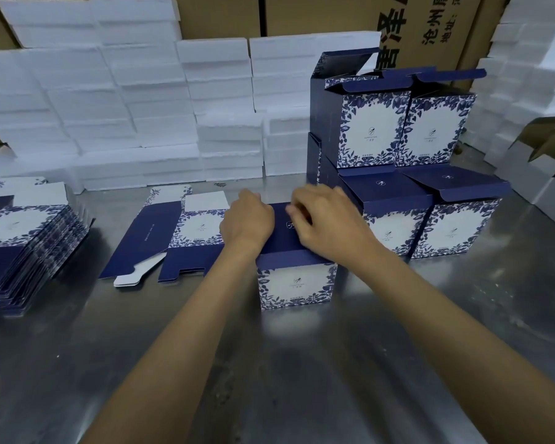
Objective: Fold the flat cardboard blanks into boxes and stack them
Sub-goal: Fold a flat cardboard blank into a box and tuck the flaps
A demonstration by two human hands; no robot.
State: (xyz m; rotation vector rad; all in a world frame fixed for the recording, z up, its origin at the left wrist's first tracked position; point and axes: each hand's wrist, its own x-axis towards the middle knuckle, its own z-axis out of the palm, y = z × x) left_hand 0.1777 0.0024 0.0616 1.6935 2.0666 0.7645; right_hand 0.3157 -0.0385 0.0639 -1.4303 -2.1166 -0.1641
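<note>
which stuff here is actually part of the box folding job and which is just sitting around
Part of the job:
box being closed under left hand and right hand
flat blank
pile of blanks
stack of folded boxes

Just lying about:
white foam blocks
brown cartons

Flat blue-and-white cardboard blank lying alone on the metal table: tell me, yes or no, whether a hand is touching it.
No: both hands rest on the folded box, beside the single blank.

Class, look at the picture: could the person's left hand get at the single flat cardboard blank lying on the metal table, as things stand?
Probably yes. The left hand rests on the folded blue-and-white cardboard box, right beside the single flat blue-and-white cardboard blank, and nothing lies on the blank or between them.
</note>
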